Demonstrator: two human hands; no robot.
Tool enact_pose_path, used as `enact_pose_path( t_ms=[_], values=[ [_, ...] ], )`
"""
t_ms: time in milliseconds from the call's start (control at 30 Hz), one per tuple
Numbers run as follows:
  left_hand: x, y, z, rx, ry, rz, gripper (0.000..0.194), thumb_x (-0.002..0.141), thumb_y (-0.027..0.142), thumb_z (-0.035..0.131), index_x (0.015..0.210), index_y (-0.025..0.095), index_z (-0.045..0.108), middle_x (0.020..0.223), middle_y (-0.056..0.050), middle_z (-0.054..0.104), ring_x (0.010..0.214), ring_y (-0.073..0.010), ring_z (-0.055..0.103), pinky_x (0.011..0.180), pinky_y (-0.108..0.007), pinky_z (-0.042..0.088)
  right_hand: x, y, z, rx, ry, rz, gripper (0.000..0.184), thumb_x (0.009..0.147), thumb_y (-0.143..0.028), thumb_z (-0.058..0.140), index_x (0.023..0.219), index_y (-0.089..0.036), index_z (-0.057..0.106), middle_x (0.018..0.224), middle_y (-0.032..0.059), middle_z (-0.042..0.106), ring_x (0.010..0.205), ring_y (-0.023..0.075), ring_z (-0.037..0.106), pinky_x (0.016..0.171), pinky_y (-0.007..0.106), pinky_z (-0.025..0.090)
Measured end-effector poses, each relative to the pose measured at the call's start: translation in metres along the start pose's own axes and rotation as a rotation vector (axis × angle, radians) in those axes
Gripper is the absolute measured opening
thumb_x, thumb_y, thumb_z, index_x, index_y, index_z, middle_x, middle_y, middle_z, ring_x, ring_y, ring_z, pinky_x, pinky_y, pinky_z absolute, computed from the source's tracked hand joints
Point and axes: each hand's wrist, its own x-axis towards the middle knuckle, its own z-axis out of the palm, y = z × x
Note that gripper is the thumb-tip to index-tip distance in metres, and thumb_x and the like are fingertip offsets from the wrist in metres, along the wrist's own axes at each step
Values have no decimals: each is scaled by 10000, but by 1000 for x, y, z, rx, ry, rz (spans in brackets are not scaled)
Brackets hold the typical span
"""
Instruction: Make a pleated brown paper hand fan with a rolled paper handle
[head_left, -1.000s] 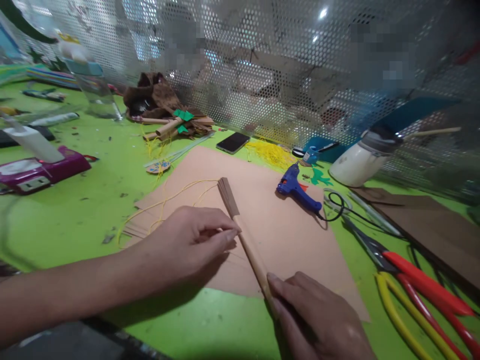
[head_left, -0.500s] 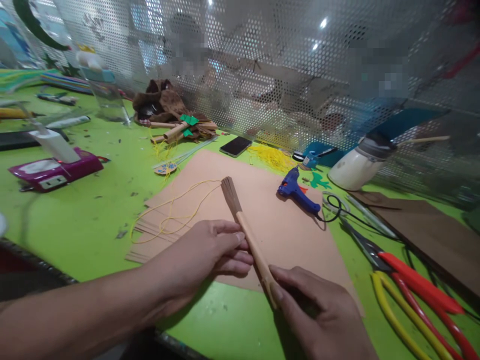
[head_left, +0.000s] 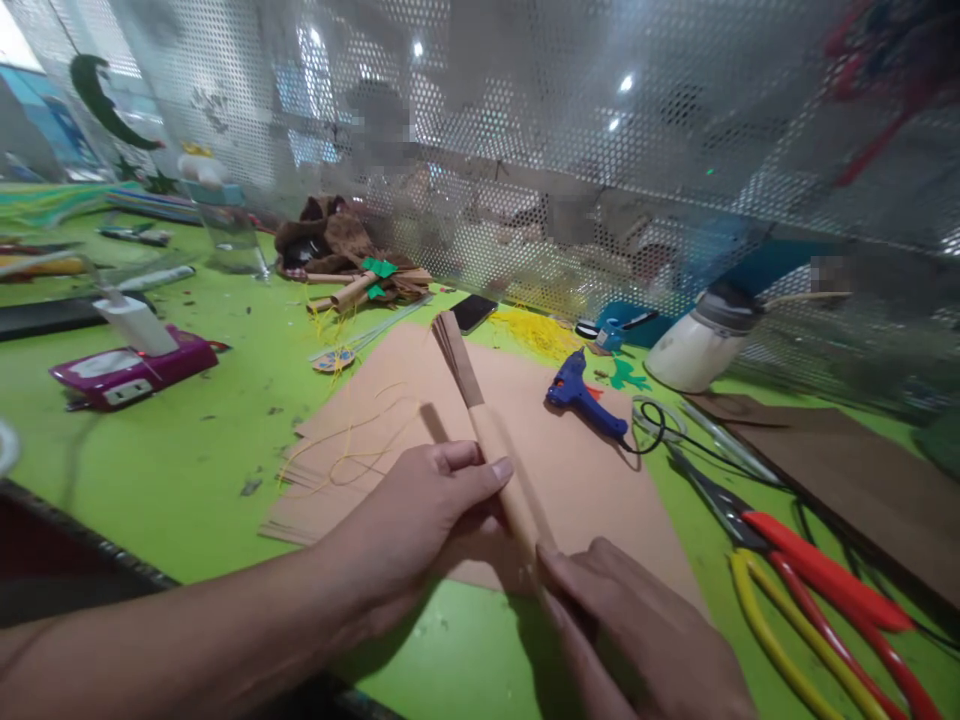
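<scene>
A rolled tan paper stick [head_left: 501, 452] with a brown fringed end [head_left: 451, 345] is lifted off the tan sheet [head_left: 600, 480]. My left hand [head_left: 420, 515] pinches the stick near its middle, thumb on top. My right hand [head_left: 637, 640] is closed round its near end. The fringed end points away from me, tilted up. A loose yellow thread [head_left: 352, 440] lies on the sheet to the left of the stick.
A blue glue gun [head_left: 581, 392] lies on the sheet's far right, its black cord trailing right. Red and yellow handled scissors [head_left: 810, 590] lie at right beside a brown sheet [head_left: 862, 480]. A magenta device [head_left: 127, 368], a phone [head_left: 474, 312] and a white jar [head_left: 697, 345] stand around. Perforated metal screen behind.
Both hands have raised the stick off the sheet, so its fringed end now points up and away. The left hand has shifted its grip onto the stick's middle.
</scene>
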Motion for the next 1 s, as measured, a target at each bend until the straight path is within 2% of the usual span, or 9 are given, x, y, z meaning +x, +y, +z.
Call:
enact_pose_path(
  t_ms=[233,400,500,600,667,733,833,900,1000],
  values=[
    [9,16,3,0,-159,115,182,814,238,682,909,84,698,857,-113,728,752,-168,676,748,-263,540,10,3,0,-43,129,-44,379,836,-41,547,1174,-202,608,717,41,634,626,176,558,538,279,433],
    [23,29,9,27,-185,161,192,794,239,697,914,89,691,817,-96,728,711,-179,679,724,-293,552,20,3,5,-95,251,-44,422,821,-19,577,1185,-231,601,755,36,675,703,191,626,562,277,468],
    [30,31,7,48,-167,172,165,793,233,693,887,98,686,763,-73,723,674,-165,675,697,-277,549,22,5,8,-44,210,-48,386,843,-29,553,1193,-185,605,743,49,643,680,185,595,553,286,463],
    [35,30,1,86,-140,167,131,796,225,683,851,106,684,739,-59,718,671,-174,684,705,-294,553,26,6,3,42,75,-11,320,865,-60,538,1160,-147,624,758,56,628,675,170,574,576,285,478],
    [38,29,-3,108,-127,167,107,797,209,677,831,108,688,740,-55,719,685,-180,687,723,-312,558,33,6,-3,71,36,98,201,876,-120,554,1040,-155,665,779,58,636,691,166,591,603,280,496],
    [40,29,-6,132,-125,180,97,799,201,674,817,108,695,750,-57,722,703,-176,683,744,-320,557,41,6,-6,109,52,319,122,882,-238,580,892,-161,673,768,56,645,685,167,605,596,272,502],
    [40,28,-8,139,-136,195,88,795,198,673,810,117,702,750,-49,720,708,-169,673,770,-331,547,53,5,-1,298,-39,669,272,851,-413,616,829,-145,652,722,45,644,640,162,592,558,264,485],
    [39,27,-7,136,-134,185,84,786,204,678,818,131,704,751,-34,714,694,-162,664,767,-326,536,57,4,6,471,-144,776,330,820,-458,648,840,-128,649,695,28,619,623,146,568,555,258,472],
    [38,25,-7,154,-123,163,98,762,226,703,821,148,702,747,-18,699,681,-147,644,713,-286,508,57,1,15,654,-179,862,364,793,-481,679,801,-119,641,647,-1,572,581,114,519,535,244,453]
  ],
)
